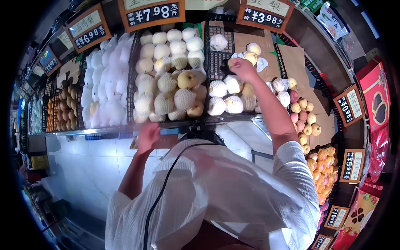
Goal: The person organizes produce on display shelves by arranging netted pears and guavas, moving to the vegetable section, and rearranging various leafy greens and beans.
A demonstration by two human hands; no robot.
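Observation:
My right hand (242,69) reaches over the right-hand black crate (216,71), its fingers curled together. A pale yellowish bit shows at the fingertips, too small to make out. Right beside that hand lie a bare yellow pear (250,57) and a loose white foam net (261,64). Nearer to me in this crate sit several pears in white foam nets (233,104). My left hand (148,135) is raised near the front edge of the middle crate, close to its netted pears (144,104). Motion smears its fingers. A bare brownish-yellow pear (186,79) rests on top of that pile.
White-wrapped fruit (106,83) fills the crate to the left, with brown fruit (66,106) beyond it. Loose small fruit (306,116) and orange-netted fruit (323,171) lie on the right. Price signs (152,14) stand along the back. A black cord (164,183) hangs down my shirt.

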